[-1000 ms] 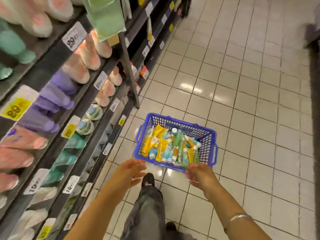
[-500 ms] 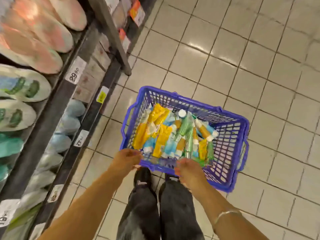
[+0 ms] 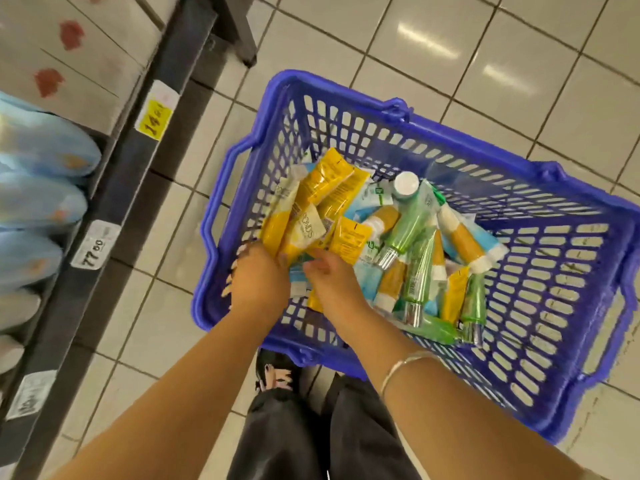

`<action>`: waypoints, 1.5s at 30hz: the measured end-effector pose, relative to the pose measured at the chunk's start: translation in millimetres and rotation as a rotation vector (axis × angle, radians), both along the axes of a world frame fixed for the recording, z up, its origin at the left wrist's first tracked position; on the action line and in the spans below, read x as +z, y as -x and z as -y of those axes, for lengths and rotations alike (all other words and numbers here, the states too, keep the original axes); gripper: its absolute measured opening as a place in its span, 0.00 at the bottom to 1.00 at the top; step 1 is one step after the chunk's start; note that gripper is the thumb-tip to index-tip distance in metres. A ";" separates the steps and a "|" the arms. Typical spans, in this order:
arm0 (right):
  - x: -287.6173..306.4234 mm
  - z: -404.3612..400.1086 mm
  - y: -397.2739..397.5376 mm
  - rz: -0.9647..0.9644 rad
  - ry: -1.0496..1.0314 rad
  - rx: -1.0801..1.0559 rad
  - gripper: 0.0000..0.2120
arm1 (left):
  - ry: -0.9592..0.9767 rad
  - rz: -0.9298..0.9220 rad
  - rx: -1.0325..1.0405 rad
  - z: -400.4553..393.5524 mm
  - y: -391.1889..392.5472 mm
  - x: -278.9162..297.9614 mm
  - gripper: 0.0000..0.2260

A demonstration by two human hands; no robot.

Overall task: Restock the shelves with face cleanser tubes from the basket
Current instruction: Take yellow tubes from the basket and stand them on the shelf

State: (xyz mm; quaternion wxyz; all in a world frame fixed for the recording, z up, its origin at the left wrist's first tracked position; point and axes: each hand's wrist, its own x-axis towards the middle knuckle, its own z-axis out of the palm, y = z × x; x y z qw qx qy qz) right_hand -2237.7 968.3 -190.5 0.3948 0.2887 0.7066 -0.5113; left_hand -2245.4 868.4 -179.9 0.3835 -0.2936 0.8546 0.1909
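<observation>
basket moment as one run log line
stage: picking | hands: left, right among yellow tubes | basket: on floor | shelf: unstocked

Both hands reach into the blue basket (image 3: 571, 271): left hand (image 3: 259, 278) grips yellow tubes (image 3: 311, 209), right hand (image 3: 332, 278) touches them beside it.

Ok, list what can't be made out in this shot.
All in the head view:
- Left hand fingertips: buried among the yellow tubes, so the grip is unclear.
- Tubes under the right hand: covered by it.
- Lowest price tag: too blurred to read.
- Blue basket near corner: hidden behind the right forearm.
- Shelf products: cut off by the left edge, blurred.
</observation>
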 end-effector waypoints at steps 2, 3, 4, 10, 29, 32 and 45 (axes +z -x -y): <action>-6.1 11.2 9.6 0.003 0.000 -0.037 0.14 | 0.061 -0.002 -0.068 -7.3 -1.7 -1.8 0.23; -9.0 15.6 14.6 0.029 -0.001 -0.080 0.16 | 0.077 -0.005 -0.094 -10.2 -3.5 -1.2 0.24; -11.3 19.5 19.4 0.065 0.001 -0.132 0.17 | 0.083 -0.006 -0.108 -11.0 -5.2 -1.5 0.25; -25.2 31.7 27.7 0.087 -0.124 -0.314 0.16 | 0.051 -0.013 -0.057 -9.4 -1.8 -5.6 0.19; -5.4 -86.8 -2.9 0.302 0.308 -0.984 0.18 | -0.238 -0.129 0.103 -4.7 21.9 -35.9 0.20; 7.6 -84.1 -7.9 0.346 0.379 -0.896 0.18 | -0.394 -0.058 0.192 -0.2 20.1 -25.1 0.15; 195.7 -34.2 27.8 0.178 0.635 -0.813 0.11 | -0.947 -0.283 0.765 43.4 11.6 165.6 0.12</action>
